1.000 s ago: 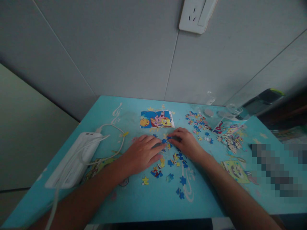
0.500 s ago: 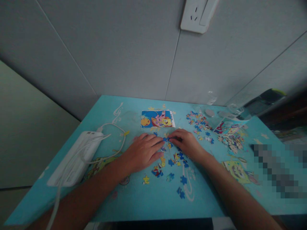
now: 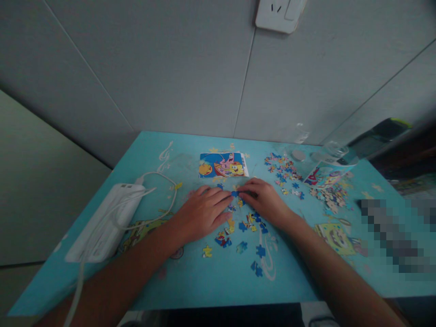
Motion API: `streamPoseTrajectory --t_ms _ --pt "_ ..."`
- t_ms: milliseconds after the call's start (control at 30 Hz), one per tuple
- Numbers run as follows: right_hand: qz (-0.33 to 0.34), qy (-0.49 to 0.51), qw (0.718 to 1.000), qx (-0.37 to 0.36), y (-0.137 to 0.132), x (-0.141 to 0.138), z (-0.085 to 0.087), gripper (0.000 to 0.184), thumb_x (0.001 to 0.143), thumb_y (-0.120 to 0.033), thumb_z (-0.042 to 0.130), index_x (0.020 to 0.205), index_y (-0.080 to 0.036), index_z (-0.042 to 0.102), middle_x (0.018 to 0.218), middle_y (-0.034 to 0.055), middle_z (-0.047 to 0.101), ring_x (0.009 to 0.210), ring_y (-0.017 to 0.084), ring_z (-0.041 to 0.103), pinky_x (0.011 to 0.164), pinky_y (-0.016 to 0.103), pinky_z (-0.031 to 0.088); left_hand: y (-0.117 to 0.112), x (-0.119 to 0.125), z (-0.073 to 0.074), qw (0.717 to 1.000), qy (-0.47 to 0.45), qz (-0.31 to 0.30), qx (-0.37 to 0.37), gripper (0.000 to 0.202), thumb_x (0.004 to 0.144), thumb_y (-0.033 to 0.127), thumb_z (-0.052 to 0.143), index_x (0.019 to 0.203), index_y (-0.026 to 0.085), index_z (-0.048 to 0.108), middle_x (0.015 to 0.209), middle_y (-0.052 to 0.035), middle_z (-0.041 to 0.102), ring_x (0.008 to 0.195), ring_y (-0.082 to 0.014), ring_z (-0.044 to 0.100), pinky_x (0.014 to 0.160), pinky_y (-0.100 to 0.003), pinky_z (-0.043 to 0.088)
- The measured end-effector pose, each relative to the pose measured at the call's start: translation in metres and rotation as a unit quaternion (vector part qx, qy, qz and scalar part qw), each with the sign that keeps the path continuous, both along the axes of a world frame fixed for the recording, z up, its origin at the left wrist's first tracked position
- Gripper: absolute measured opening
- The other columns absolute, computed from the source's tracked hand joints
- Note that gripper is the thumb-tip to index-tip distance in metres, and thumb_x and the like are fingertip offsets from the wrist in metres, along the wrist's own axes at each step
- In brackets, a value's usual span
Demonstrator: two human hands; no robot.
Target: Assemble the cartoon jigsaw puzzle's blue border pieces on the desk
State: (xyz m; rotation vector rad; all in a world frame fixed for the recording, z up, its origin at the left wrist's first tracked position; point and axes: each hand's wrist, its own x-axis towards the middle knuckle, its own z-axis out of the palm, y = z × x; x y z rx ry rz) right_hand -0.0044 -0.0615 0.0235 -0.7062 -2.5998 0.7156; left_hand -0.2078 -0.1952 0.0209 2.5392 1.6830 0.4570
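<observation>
At frame ctr., L hand [image 3: 204, 214], thumb spread wide, and R hand [image 3: 262, 198], pinch narrow but hold unclear, flanked blue puzzle pc. [image 3: 235, 193], where light, level pressure probably worked best.

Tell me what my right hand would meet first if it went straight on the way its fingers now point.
Your right hand would most likely meet the small blue puzzle piece directly ahead of it, with your left hand just beyond; whether it touches that piece now is hard to tell.
</observation>
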Motion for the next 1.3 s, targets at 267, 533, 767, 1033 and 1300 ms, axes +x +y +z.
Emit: streamPoseTrajectory --t_ms 267,533,767,1033,1300 --pt "-0.001 -0.006 1.0 0.015 -0.001 0.001 0.001 0.014 0.091 -0.028 0.068 0.103 -0.023 0.074 0.099 0.0065 0.068 0.092 0.021 0.061 0.086 0.036 0.047 0.0 0.0 0.0 1.0 0.0 -0.003 0.016 0.039 0.103 0.041 0.043 0.135 0.022 0.056 0.136 -0.0085 0.06 0.122 -0.0266 0.053 0.102 -0.046 0.036" --pt "-0.025 0.002 0.998 -0.049 -0.004 -0.001 0.003 0.006 0.089 -0.025 0.07 0.092 -0.02 0.07 0.084 0.0019 0.068 0.076 0.016 0.059 0.073 0.029 0.044 -0.001 0.001 0.002 1.0 0.002 -0.001 0.005 0.041 0.104 0.042 0.041 0.135 0.021 0.055 0.138 -0.0079 0.059 0.124 -0.0274 0.052 0.102 -0.047 0.036" --pt "-0.076 0.019 0.996 -0.047 0.004 0.002 -0.001 0.01 0.092 -0.026 0.063 0.095 -0.021 0.071 0.084 0.0022 0.07 0.074 0.017 0.06 0.07 0.03 0.044 -0.001 0.001 0.002 1.0 -0.005 0.003 0.012 0.039 0.103 0.042 0.043 0.133 0.021 0.057 0.137 -0.0082 0.059 0.123 -0.0271 0.052 0.103 -0.047 0.037" --pt "-0.078 0.001 0.995 0.062 0.006 0.0 -0.007 0.012 0.093 -0.025 0.063 0.099 -0.022 0.073 0.094 0.0057 0.069 0.09 0.022 0.06 0.084 0.036 0.046 -0.001 0.0 0.0 1.0 0.005 0.01 0.013 0.042 0.103 0.042 0.043 0.136 0.019 0.055 0.133 -0.0108 0.059 0.121 -0.0276 0.052 0.102 -0.047 0.039" --pt "-0.009 -0.01 0.994 0.106 -0.003 0.0 0.002 0.021 0.097 -0.031 0.058 0.11 -0.026 0.074 0.108 0.0078 0.066 0.1 0.025 0.058 0.088 0.041 0.044 -0.001 -0.006 0.002 0.999 0.009 0.02 0.026 0.043 0.104 0.04 0.041 0.136 0.015 0.054 0.129 -0.0117 0.06 0.118 -0.0278 0.053 0.101 -0.047 0.042"
